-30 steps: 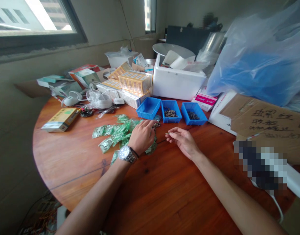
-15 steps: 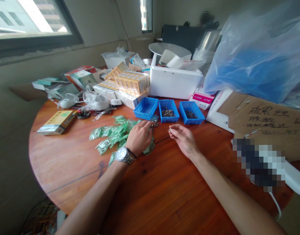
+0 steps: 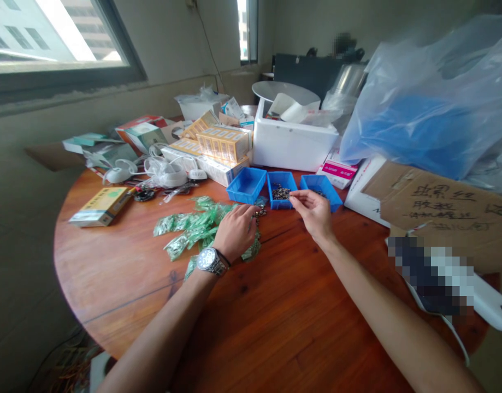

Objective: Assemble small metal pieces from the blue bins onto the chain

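My left hand (image 3: 235, 232), with a watch (image 3: 208, 260) at the wrist, lies palm down over small loose screws (image 3: 259, 212). Its fingers are a little apart and bent, their tips partly hidden. Beside it spread several green plastic packets (image 3: 193, 226) of small metal parts. My right hand (image 3: 314, 214) is pinched on a tiny screw, hardly visible now, at the near edge of the middle blue bin (image 3: 281, 204). Small brownish screws (image 3: 281, 192) lie in that bin. Partly behind the right hand stands the right blue bin (image 3: 336, 203), holding dark pieces. The left blue bin (image 3: 246, 185) looks empty.
A white foam box (image 3: 294, 142) and yellow cartons (image 3: 224, 142) stand behind the bins. Left are white cabled devices (image 3: 169, 173) and a yellow box (image 3: 100, 206). A cardboard box (image 3: 447, 207), a plastic bag (image 3: 423, 109) and a white device (image 3: 490, 305) are at right.
My right hand has moved up and away from me, from above the bare table to the middle bin's front edge, still pinched. The left hand has stayed about where it was.
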Available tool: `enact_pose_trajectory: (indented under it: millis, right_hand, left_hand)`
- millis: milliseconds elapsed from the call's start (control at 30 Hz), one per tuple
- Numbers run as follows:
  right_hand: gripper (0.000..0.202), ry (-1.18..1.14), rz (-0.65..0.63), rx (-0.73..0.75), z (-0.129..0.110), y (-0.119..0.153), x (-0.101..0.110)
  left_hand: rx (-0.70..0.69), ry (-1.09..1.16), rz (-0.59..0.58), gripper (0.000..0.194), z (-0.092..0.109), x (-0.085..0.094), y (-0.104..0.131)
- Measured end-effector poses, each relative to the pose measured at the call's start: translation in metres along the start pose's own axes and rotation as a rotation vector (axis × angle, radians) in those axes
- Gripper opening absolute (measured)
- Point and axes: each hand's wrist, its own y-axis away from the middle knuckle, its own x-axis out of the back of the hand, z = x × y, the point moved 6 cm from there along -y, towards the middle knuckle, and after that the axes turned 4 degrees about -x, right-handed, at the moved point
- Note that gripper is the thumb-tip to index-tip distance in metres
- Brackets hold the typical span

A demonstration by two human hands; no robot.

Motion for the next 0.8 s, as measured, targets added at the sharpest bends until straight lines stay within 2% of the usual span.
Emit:
enact_pose_trajectory:
  millis: [100, 200, 300, 400, 500, 600, 800]
  right_hand:
    - [0.021, 0.185, -0.013, 0.088, -0.007, -0.03, -0.005]
    - [0.024, 0.399, -0.057, 0.168, -0.013, -0.035, -0.015]
    - [0.02, 0.484, -0.181, 0.254, -0.019, -0.009, -0.03]
    - [0.015, 0.535, -0.399, 0.243, -0.012, 0.031, -0.048]
    - [0.016, 0.603, -0.517, 0.219, -0.001, 0.059, -0.06]
    - [0.018, 0.639, -0.555, 0.209, 0.008, 0.068, -0.066]
    - [0.018, 0.616, -0.564, 0.202, 0.015, 0.064, -0.068]
  left_hand:
    - [0.005, 0.0, 0.004, 0.037, -0.001, 0.001, 0.0]
    - [0.009, 0.0, 0.013, 0.039, -0.001, 0.002, -0.001]
    - [0.014, -0.004, 0.013, 0.04, -0.002, 0.003, -0.001]
    - [0.01, -0.008, 0.008, 0.041, -0.001, 0.002, -0.001]
    - [0.008, -0.007, 0.006, 0.041, -0.001, 0.0, -0.001]
    - [0.002, -0.001, 0.004, 0.042, -0.001, -0.001, -0.001]
    - [0.001, -0.003, -0.01, 0.041, -0.002, -0.004, 0.0]
